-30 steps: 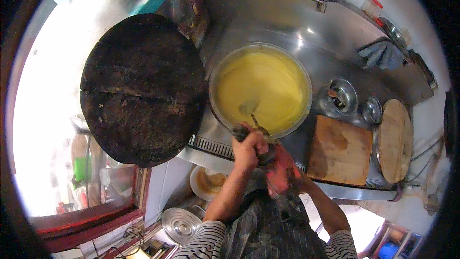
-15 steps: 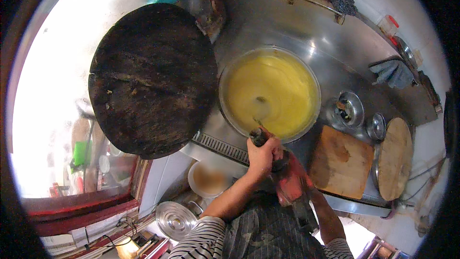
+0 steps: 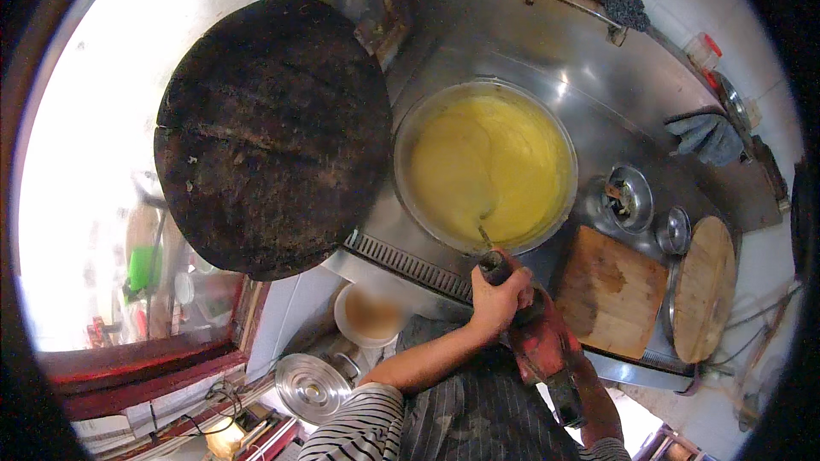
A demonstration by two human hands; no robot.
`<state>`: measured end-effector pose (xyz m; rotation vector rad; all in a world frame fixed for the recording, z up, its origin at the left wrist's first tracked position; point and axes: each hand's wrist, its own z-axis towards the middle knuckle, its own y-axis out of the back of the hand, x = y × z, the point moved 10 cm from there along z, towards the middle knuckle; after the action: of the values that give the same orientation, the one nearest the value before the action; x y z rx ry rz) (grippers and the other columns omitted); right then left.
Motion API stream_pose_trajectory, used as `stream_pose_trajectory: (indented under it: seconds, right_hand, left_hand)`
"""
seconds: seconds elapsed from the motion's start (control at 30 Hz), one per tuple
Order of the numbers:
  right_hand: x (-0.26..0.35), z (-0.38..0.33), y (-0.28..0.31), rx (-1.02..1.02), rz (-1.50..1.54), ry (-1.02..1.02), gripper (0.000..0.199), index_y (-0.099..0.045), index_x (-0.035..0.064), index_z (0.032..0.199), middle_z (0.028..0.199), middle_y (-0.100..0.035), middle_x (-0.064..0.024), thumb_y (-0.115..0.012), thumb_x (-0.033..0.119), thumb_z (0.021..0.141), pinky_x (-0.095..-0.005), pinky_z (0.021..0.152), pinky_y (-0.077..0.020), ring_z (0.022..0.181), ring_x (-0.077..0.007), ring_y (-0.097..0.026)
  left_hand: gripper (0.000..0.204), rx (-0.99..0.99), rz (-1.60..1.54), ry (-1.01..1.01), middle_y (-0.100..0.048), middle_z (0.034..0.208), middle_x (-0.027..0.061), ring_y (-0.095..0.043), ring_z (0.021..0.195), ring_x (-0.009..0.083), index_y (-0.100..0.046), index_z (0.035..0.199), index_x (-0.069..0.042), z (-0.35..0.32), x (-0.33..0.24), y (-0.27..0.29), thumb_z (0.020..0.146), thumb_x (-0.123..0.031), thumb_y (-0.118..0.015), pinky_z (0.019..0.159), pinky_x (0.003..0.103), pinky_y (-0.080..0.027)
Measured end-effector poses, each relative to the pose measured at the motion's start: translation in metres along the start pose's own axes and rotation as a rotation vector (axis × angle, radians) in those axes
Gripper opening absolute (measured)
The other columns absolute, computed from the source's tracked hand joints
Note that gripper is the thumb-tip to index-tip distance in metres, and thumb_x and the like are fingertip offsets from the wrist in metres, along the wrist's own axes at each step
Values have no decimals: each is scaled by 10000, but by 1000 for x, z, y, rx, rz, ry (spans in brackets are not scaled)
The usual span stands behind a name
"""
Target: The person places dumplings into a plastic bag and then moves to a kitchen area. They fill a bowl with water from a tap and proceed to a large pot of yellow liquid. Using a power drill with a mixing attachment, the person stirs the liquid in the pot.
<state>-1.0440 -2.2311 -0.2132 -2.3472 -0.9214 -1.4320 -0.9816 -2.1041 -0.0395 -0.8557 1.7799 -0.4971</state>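
Observation:
My left hand [image 3: 501,297] is wrapped round the black front grip of a red and black power drill [image 3: 540,343]. From the right, my right forearm [image 3: 603,410] reaches the drill's rear part; that hand is at the handle, its fingers mostly hidden by the body. A thin metal mixing rod [image 3: 484,234] runs from the drill over the near rim and down into yellow batter [image 3: 521,158]. The rod's lower end is hidden in it. The batter fills much of a wide round metal basin [image 3: 571,132] on the steel counter, and a curved swirl line marks its surface.
A big dark round board [image 3: 273,137] stands left of the basin. To the right are a wooden cutting board [image 3: 611,290], small metal bowls [image 3: 630,196] and an oval wooden board [image 3: 705,290]. Below left sit a tub of brown stuff [image 3: 369,316] and a lidded pot [image 3: 312,387].
Both hands and the drill have shifted right and slightly nearer to me. The rod now enters the batter further right, and the swirl has changed from a round hollow to a curved line.

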Motion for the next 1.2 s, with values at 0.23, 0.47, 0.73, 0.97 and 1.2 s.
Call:
stream_pose_trajectory:
  seconds: [0.23,0.47,0.73,0.97,1.2]
  right_hand:
    - [7,39,13,-56,31,28,396,-529,60,1128,995,-618,-79,-654,218,788,-378,734,-481,846,-222,-580]
    - [-6,62,40,-174,113,1,368,-535,67,1119,976,-622,-74,-640,216,800,-376,715,-485,822,-223,-585]
    - [22,68,56,-364,689,103,287,-580,63,1037,891,-638,-73,-622,211,794,-353,672,-490,775,-242,-600]
    - [-64,51,74,-548,7,-86,268,-600,36,976,919,-641,-129,-624,182,753,-380,731,-483,834,-279,-611]
    - [49,-34,43,-438,-11,-100,380,-558,8,1077,1017,-626,-110,-660,183,756,-315,800,-442,889,-150,-563]
  left_hand:
    - [178,-48,40,-89,-403,504,63,-392,364,184,-386,743,-68,48,-37,22,744,33,-533,351,325,-342]
    - [158,48,10,-132,-411,518,58,-390,373,171,-392,744,-59,116,-66,18,727,60,-495,380,316,-347]
    - [172,214,30,-54,-385,515,52,-358,383,160,-374,729,-84,164,-50,-6,725,27,-505,382,305,-321]
    - [159,343,9,70,-354,509,38,-350,394,152,-369,727,-89,163,-15,-35,732,-8,-506,394,312,-319]
    - [208,303,85,222,-313,513,-1,-324,429,140,-371,607,-115,127,19,-8,745,-139,-525,458,314,-310]
